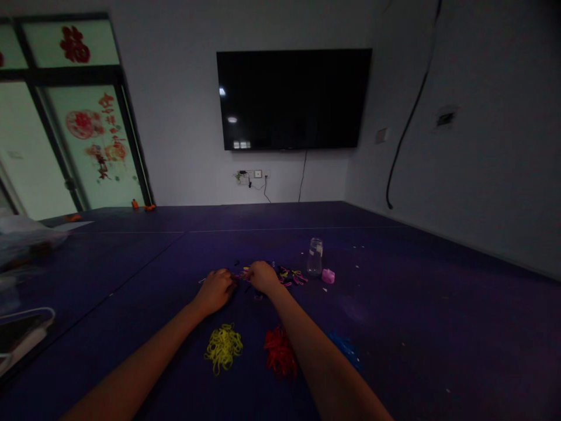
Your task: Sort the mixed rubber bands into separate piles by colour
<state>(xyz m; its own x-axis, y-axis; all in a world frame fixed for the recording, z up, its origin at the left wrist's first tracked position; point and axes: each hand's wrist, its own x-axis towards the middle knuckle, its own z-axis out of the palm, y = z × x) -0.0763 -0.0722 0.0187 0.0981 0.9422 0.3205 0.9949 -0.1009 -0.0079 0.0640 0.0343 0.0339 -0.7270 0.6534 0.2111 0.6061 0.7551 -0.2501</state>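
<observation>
My left hand [218,289] rests on the purple tabletop with its fingers loosely bent and apart, at the left side of a mixed pile of small rubber bands [294,276] in pink, yellow and black. My right hand [263,277] reaches into this pile, its fingertips pressed together and pointing down; what lies between them is too small to make out. Nearer to me are a heap of yellow rubber bands [224,346] and a heap of red rubber bands [279,352]. Blue rubber bands [346,351] lie partly behind my right forearm.
A clear bottle [314,258] stands uncapped right of the pile, with a pink cap [328,276] beside it. Small white scraps dot the purple table [416,292]. Plastic bags [26,237] and a white-edged object [28,336] are at the left edge.
</observation>
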